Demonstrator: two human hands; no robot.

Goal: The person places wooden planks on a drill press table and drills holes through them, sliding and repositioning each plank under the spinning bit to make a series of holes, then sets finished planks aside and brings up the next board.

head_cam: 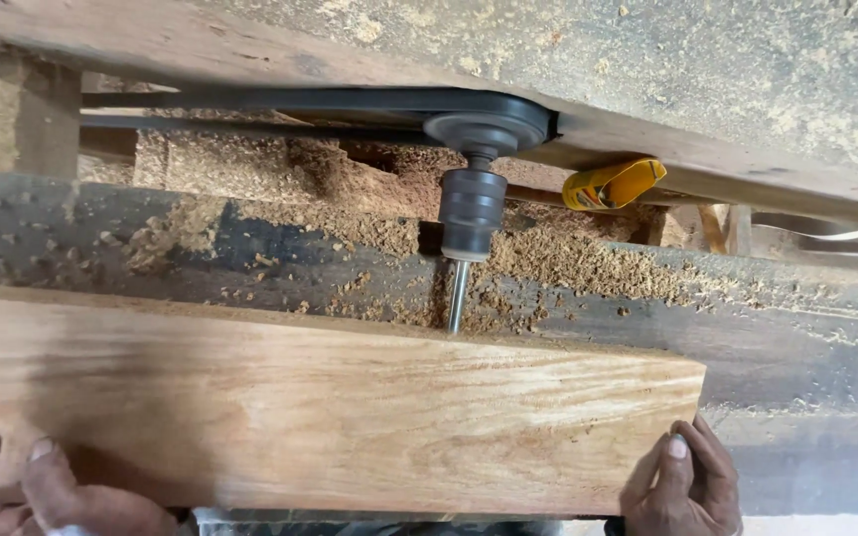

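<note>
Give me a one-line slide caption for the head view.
Both hands, left hand and right hand, press a wooden plank against a horizontal drill bit amid sawdust.

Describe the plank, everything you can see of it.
The plank is a long, pale bare-wood board with brownish grain streaks and a square-cut right end. It lies flat across the dusty machine bed. The drill bit meets its far edge. The left hand grips its near-left edge, the right hand its near-right corner.
</note>
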